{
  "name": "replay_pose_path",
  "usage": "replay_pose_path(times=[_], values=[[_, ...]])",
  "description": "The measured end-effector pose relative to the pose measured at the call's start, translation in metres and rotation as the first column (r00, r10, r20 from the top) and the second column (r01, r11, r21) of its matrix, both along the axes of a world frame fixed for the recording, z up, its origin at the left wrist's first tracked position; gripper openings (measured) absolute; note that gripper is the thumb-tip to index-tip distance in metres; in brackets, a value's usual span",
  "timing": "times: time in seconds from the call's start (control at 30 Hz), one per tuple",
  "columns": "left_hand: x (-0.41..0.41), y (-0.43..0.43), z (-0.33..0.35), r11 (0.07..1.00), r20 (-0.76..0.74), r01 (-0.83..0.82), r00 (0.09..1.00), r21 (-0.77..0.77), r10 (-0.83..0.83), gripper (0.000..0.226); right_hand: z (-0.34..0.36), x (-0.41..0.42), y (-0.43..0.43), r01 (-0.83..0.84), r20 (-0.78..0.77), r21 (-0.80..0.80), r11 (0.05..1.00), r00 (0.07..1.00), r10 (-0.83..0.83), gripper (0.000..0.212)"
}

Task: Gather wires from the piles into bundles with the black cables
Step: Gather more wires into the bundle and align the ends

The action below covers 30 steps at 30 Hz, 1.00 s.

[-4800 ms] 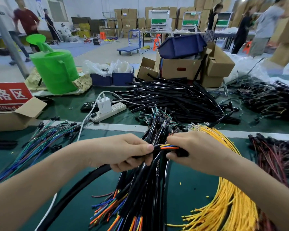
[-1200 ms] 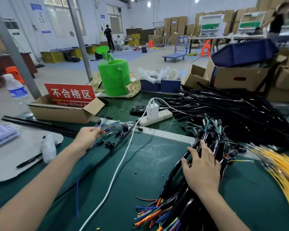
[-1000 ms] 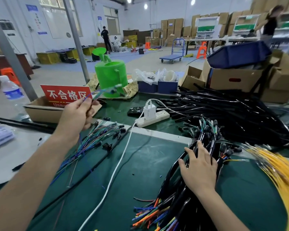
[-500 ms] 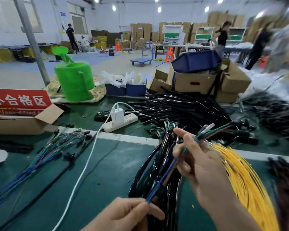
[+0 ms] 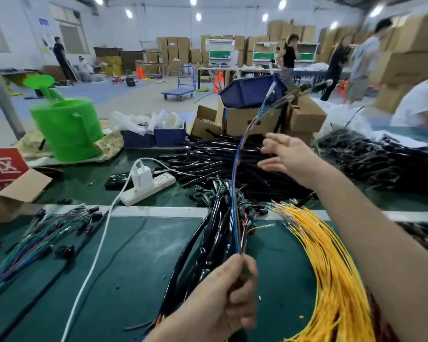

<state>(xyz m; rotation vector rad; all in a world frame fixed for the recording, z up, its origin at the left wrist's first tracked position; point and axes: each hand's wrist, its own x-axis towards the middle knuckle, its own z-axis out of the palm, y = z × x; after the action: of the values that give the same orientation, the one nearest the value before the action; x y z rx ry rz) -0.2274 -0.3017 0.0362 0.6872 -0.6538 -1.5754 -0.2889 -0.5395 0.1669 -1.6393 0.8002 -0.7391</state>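
Observation:
My left hand (image 5: 226,292) grips the lower end of a thin set of coloured wires (image 5: 235,191) that stands upright and arcs up to the right. My right hand (image 5: 286,156) is raised over the loose black cables (image 5: 220,161), fingers spread, holding nothing, just right of the wires. Below the wires lies a heap of finished black bundles with coloured wire ends (image 5: 215,233). A fan of yellow wires (image 5: 329,262) lies to the right, and a pile of blue and green wires (image 5: 42,233) lies at the left.
A white power strip with charger (image 5: 146,183) and its white cord (image 5: 94,262) cross the green mat. A green watering can (image 5: 67,129), cardboard boxes (image 5: 252,119), a red sign (image 5: 3,166) and another black cable heap (image 5: 381,161) ring the table. People stand behind.
My left hand picked coloured wires from the left pile and carried them to the middle. My right hand slid up along them, then let go and opened over the black cables.

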Motion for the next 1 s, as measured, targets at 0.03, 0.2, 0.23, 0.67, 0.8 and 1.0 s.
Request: replay_pose_path(times=[0.03, 0.2, 0.23, 0.67, 0.8, 1.0], values=[[-0.002, -0.01, 0.0, 0.997, -0.004, -0.053, 0.999, 0.061, 0.053, 0.028, -0.024, -0.008, -0.01, 0.062, -0.291, -0.174, 0.983, 0.95, -0.111, 0.035], [0.0, -0.033, -0.03, 0.945, -0.1, -0.17, 0.974, 0.279, 0.205, 0.028, -0.119, -0.074, -0.011, -0.051, -0.836, -0.408, 0.912, 0.423, -0.35, 0.018], [0.002, -0.034, -0.034, 0.947, -0.132, -0.159, 0.97, 0.28, 0.203, 0.028, -0.127, -0.081, -0.007, -0.051, -0.846, -0.401, 0.915, 0.403, -0.348, 0.024], [0.016, -0.032, -0.035, 0.976, -0.321, -0.018, 0.943, 0.215, 0.089, 0.032, -0.144, -0.085, 0.002, 0.0, -0.853, -0.344, 0.939, 0.417, -0.313, 0.038], [0.011, -0.031, -0.033, 0.97, -0.257, -0.047, 0.96, 0.237, 0.109, 0.031, -0.116, -0.084, 0.002, 0.156, -0.639, -0.163, 0.974, 0.735, -0.225, 0.026], [0.004, -0.031, -0.036, 0.977, -0.067, -0.117, 0.989, 0.181, 0.131, 0.018, -0.057, -0.064, 0.021, 0.13, -0.038, 0.107, 0.986, 0.991, -0.126, 0.013]])
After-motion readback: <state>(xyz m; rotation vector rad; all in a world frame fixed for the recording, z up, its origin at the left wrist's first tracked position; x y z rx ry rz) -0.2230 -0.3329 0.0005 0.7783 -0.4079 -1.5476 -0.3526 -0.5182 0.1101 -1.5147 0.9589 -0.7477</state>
